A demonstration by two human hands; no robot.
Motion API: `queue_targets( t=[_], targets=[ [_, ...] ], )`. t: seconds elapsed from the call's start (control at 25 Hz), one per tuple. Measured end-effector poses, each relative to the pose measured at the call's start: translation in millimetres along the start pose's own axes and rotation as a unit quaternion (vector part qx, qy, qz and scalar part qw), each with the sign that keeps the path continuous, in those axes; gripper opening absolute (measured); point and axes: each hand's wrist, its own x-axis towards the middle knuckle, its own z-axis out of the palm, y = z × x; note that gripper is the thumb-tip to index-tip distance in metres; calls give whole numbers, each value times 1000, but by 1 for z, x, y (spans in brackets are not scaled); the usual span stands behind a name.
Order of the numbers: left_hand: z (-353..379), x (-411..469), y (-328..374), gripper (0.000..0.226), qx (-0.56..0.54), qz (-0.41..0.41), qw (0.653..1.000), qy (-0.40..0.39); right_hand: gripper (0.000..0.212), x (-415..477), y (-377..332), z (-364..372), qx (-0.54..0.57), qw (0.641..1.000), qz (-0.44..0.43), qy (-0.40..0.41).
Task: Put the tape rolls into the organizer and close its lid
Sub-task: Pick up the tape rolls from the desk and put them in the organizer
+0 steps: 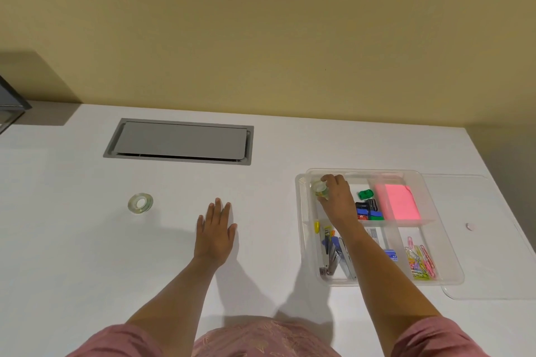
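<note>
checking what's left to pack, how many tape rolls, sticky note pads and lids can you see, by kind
tape rolls: 2, one on the table, one in the right hand over the organizer, second roll
pink sticky note pads: 1
clear lids: 1, lying beside and partly under the organizer
total: 4

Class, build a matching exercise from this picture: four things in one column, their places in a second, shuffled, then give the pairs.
Things:
1. tape roll
2. pink sticky notes
3. paper clips
4. lid

Places:
A. near-right compartment
B. flat on the table, right of the organizer
C. far-right compartment
D. bare table, left of the left hand

Pairs: 1-D, 2-C, 3-A, 4-B
</note>
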Motion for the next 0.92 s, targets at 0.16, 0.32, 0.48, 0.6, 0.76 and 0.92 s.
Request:
queue_targets(
  t=[0.16, 0.32, 0.48, 0.6, 0.76, 0.92],
  targets=[
    [-1, 0, -6, 55, 5, 12, 1000, -7, 41, -1, -2, -2, -2, 1000, 2, -5],
    [-5, -7, -19, 55, 1, 17, 1000, -7, 34, -11, -18, -6, 61, 995, 31, 77],
    [-14, -18, -43, 55, 1, 16, 1000, -6, 27, -27, -56, -4, 96, 985, 12, 145],
    [-23, -24, -70, 55, 8, 18, 1000, -13, 26, -35, -97, 12, 82, 988, -45, 126],
    [-36, -31, -114, 55, 28, 24, 999, -12, 29, -43, -159, 46, 62, 993, -91, 47],
    [-43, -43, -174, 77, 46, 49, 998, 17, 33, -47, -218, 88, 48, 991, -121, -23]
  ],
)
